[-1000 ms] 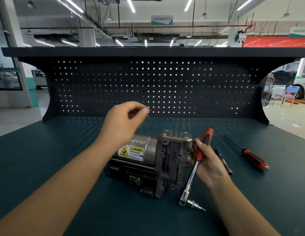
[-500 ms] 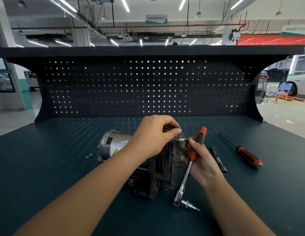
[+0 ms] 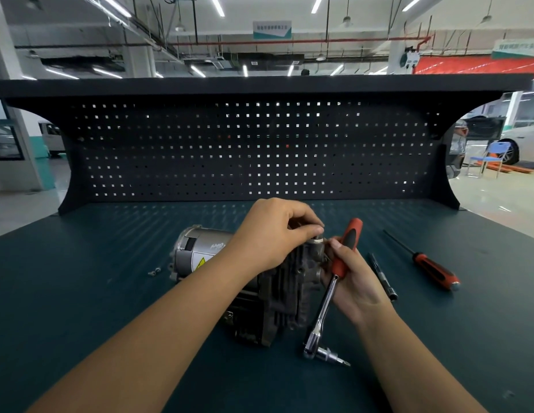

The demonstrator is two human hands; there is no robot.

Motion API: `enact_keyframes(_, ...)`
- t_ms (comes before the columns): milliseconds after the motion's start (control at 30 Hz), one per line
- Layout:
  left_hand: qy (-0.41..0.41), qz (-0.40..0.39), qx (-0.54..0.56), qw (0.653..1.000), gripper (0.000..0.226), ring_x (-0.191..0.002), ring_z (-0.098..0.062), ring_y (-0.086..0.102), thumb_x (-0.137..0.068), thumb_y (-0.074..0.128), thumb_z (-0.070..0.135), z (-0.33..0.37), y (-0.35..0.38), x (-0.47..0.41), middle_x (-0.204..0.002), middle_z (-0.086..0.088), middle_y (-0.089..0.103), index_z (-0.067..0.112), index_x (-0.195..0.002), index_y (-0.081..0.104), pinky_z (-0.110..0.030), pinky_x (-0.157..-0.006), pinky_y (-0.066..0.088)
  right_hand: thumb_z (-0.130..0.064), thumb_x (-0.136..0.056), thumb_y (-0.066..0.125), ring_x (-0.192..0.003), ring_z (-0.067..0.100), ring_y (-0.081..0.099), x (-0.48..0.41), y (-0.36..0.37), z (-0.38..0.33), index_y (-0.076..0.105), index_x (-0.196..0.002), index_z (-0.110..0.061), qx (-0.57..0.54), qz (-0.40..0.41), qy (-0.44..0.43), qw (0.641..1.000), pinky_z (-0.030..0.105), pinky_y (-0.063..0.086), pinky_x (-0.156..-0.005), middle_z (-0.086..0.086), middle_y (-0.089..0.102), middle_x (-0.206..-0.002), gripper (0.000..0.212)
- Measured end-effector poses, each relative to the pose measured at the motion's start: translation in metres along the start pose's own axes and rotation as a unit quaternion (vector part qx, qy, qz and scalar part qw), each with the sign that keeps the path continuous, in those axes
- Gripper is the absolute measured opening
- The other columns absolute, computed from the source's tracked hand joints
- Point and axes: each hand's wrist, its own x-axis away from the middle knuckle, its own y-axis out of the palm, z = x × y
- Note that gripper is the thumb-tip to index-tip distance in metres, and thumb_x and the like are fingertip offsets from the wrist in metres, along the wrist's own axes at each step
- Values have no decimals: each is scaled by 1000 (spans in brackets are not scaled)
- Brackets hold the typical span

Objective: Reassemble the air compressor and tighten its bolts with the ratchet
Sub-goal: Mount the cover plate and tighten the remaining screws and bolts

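The air compressor [image 3: 283,296] lies on its side in the middle of the dark green bench, its silver motor end [image 3: 197,251] pointing left. My left hand [image 3: 277,234] reaches over the dark finned body and pinches a small part at the top right corner of the head; the part itself is mostly hidden by my fingers. My right hand [image 3: 355,281] grips the ratchet [image 3: 328,296] by its orange handle, just right of the compressor. The ratchet's chrome head with a bit [image 3: 322,351] hangs down close to the bench.
Two small loose bolts [image 3: 154,272] lie left of the motor end. A black pen-like tool [image 3: 382,275] and an orange-handled screwdriver [image 3: 432,271] lie to the right. A black pegboard [image 3: 253,150] closes off the back of the bench [image 3: 80,293].
My left hand came down from above the motor onto the compressor head's top corner. The right hand kept holding the ratchet in the same place.
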Motion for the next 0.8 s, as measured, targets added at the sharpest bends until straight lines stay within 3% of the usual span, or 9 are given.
enact_keyframes(200,-3,-27,23,999,4,-71,5,61,-83,70,28,-3,-2,-1,-72,19,68,30,-83,74,-7,-66,45,-17,-77,60,-77,21,55,2,3,-1,53,-86,-11,10,0,-9,1000,36,40,-75,8,61,-81,12)
enact_keyframes(333,-29,-55,65,996,18,-69,0,65,-90,61,34,-5,-6,-9,-73,12,71,27,-78,73,-16,-67,51,-16,-77,60,-76,22,53,3,3,-2,52,-87,-11,0,1,-3,1000,36,40,-75,9,58,-83,14)
enact_keyframes(467,-37,-106,131,985,18,-85,-10,68,-90,61,28,-9,-8,-18,-86,5,74,18,-87,75,-22,-80,53,-15,-76,62,-78,24,54,4,4,-2,53,-87,-10,-2,8,-2,1000,37,40,-76,12,58,-86,15)
enact_keyframes(633,-51,-122,229,964,16,-97,-10,68,-92,59,20,-19,0,-16,-102,3,73,16,-80,69,-26,-87,53,-19,-76,65,-97,34,48,3,4,-3,48,-113,-10,-13,-5,8,1000,48,36,-96,23,51,-109,42)
enact_keyframes(700,-48,-113,239,963,12,-95,-17,69,-89,63,18,-21,2,-15,-97,-1,74,18,-78,68,-31,-87,55,-22,-77,66,-95,33,54,3,3,-3,50,-114,-10,-11,-14,10,1000,46,42,-93,23,54,-108,42)
enact_keyframes(800,-46,-110,273,955,7,-87,-14,70,-86,66,14,-23,3,-14,-88,-1,75,16,-81,70,-24,-79,55,-23,-79,65,-86,23,67,6,3,-8,68,-100,-7,53,-14,-8,998,37,56,-76,12,68,-98,27)
